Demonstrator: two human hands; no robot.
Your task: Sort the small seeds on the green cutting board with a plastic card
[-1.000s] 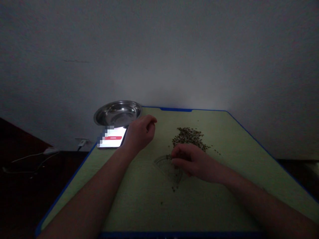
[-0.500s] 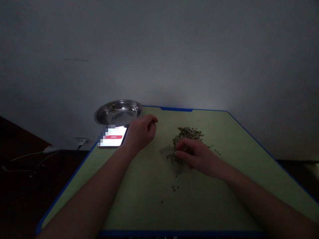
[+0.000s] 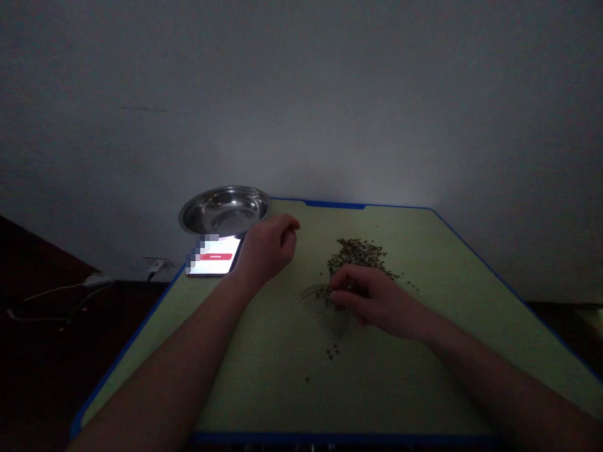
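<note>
My right hand [image 3: 365, 298] is closed in a pinch over a clear, fan-shaped plastic piece with fine markings, which looks like a protractor [image 3: 325, 314]. The protractor lies low over the table, partly hidden by the fingers. Just beyond this hand spreads a pile of small dark beans or seeds [image 3: 360, 251], and a few of them lie at the protractor's upper edge. My left hand [image 3: 273, 245] rests with its fingers curled in, seemingly around nothing, beside a phone [image 3: 217, 260] with a lit screen and a steel bowl [image 3: 226, 210].
The pale green table [image 3: 264, 376] has a blue rim, and a grey wall [image 3: 301, 107] rises behind it. Several loose seeds [image 3: 332, 353] lie nearer to me. White cables and a plug [image 3: 157, 267] are at the lower left, off the table.
The protractor has shifted slightly toward me and fewer seeds show on or under it. My right hand has barely moved, and the left hand stays in place.
</note>
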